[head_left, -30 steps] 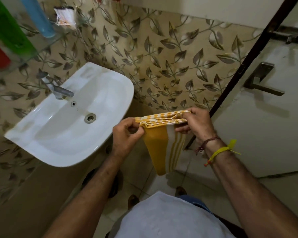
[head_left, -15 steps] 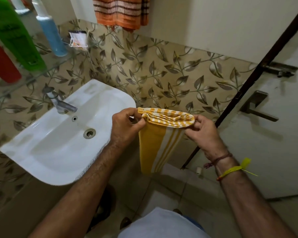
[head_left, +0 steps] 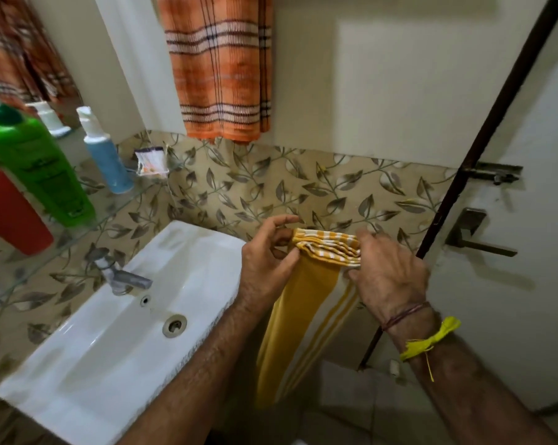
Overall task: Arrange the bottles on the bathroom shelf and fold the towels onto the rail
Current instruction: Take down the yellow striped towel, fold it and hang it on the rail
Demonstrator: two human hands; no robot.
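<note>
Two hands hold a folded yellow towel (head_left: 306, 303) by its gathered top edge: left hand (head_left: 264, 268) fingers pinch one end, right hand (head_left: 388, 273) fingers curl over the other. It hangs limp below them, soft, light; probably best gripped along that fold.

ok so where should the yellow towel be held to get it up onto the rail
Grip the yellow towel at its bunched folded top edge, one hand at each end, coming from the sides. The left hand and right hand already pinch there, and the rest hangs straight below.
</note>
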